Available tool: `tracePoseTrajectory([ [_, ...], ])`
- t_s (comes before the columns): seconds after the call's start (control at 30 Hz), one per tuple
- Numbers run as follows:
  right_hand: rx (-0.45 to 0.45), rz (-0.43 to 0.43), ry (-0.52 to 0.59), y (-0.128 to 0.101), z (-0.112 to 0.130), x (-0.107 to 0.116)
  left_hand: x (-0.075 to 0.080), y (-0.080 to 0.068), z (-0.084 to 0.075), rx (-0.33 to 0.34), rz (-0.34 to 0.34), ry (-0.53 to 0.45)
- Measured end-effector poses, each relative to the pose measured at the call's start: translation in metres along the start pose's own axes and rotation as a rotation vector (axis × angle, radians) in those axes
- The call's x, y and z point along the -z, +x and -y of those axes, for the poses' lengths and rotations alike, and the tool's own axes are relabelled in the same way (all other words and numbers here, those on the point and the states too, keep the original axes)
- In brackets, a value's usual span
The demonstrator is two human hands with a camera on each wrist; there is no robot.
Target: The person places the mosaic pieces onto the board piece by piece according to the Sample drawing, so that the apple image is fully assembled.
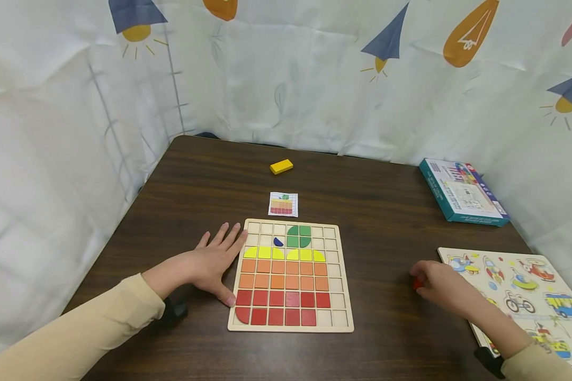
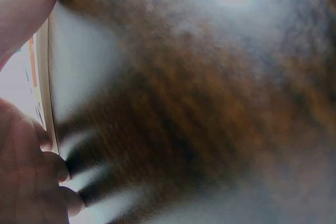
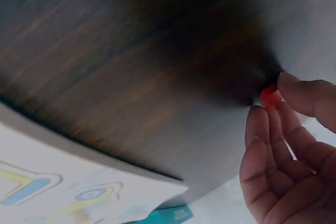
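Observation:
A wooden grid board (image 1: 291, 332) lies on the dark table, filled partly with red, orange, yellow and green tiles and one small blue piece (image 1: 278, 242). My left hand (image 1: 215, 263) is spread at the board's left side, its thumb and fingertips right at the edge. To the right of the board, my right hand (image 1: 438, 286) pinches a small red piece (image 3: 270, 96) between thumb and fingers, low over the table. The fingers hide most of that piece. The bottom row of the board holds a rounded red tile (image 1: 242, 315) at its left, then several red squares.
Above the board lies a small printed pattern card (image 1: 283, 205), with a yellow block (image 1: 282, 166) farther back. A wooden picture puzzle (image 1: 519, 296) lies at the right, partly under my right forearm. A teal box (image 1: 464, 193) stands behind it. Patterned curtains (image 1: 286, 79) surround the table.

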State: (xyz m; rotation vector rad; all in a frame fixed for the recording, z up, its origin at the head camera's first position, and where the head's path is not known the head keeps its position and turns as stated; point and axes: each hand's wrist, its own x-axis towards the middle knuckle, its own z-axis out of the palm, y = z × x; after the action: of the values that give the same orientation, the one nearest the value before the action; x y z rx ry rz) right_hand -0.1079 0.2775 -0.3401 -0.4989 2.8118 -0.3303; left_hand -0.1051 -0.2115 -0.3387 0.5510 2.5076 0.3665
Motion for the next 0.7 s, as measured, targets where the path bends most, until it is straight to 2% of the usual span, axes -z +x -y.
tracePoseTrajectory([
  [0.17, 0.053, -0.046, -0.054, -0.004, 0.009, -0.008, 0.001, 0.000, 0.000, 0.000, 0.001, 0.004],
  [0.33, 0.105, -0.086, -0.026, 0.000, 0.024, -0.009, 0.003, -0.001, 0.000, -0.004, -0.001, 0.003],
  [0.5, 0.167, -0.111, -0.008, 0.017, 0.055, -0.007, 0.003, 0.000, 0.001, -0.001, 0.000, -0.001],
  [0.7, 0.186, -0.065, -0.017, 0.042, 0.081, -0.011, 0.001, 0.002, 0.000, 0.010, 0.010, 0.004],
])
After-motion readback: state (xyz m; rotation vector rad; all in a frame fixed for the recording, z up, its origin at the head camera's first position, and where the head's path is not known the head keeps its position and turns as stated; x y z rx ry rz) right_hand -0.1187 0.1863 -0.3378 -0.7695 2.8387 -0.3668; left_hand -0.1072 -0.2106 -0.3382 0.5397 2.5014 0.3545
